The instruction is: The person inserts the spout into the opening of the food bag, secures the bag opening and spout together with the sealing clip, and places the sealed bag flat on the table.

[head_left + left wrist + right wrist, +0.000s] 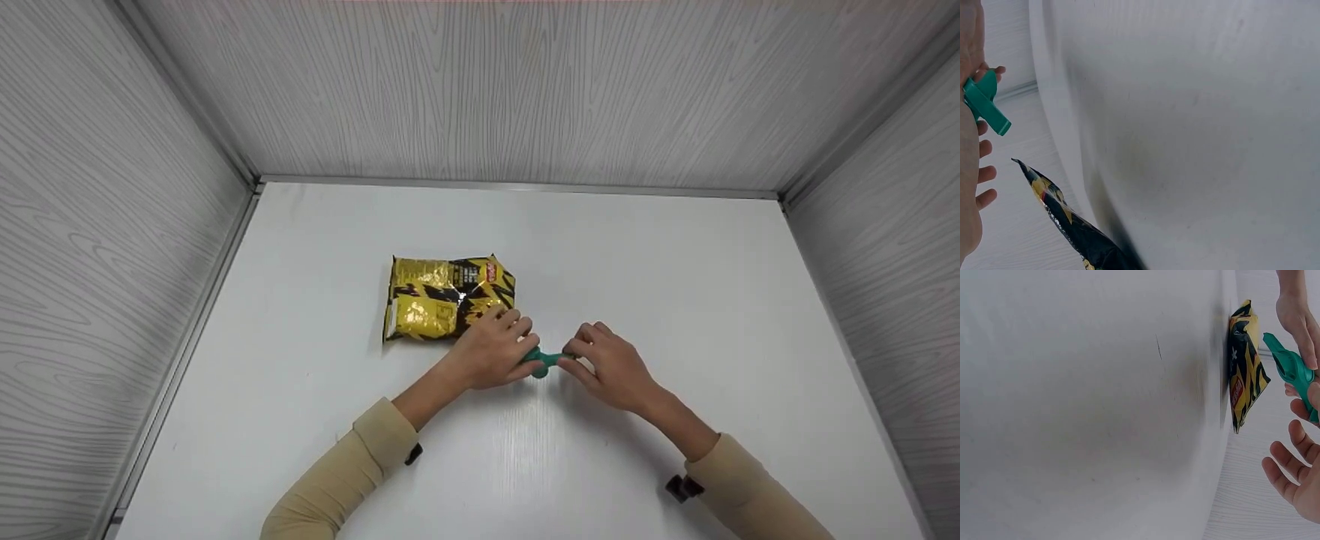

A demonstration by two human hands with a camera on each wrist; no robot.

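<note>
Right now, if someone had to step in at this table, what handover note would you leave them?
Left hand: pinches one end of the green clip.
Right hand: pinches the other end, its other fingers loosely spread.
The clip is held between both hands just above the white table, right of the snack bag's near corner.
Yellow-and-black snack bag: lies flat on the table beside the left hand, with nothing clipped to it.
Done: clip is picked up.
Left: probably opening the clip and fixing it on the bag; whether the bag is open I cannot tell.

A green clip (1293,370) is held between two hands' fingers (1297,329), beside a yellow-and-black snack bag (1244,368).
</note>
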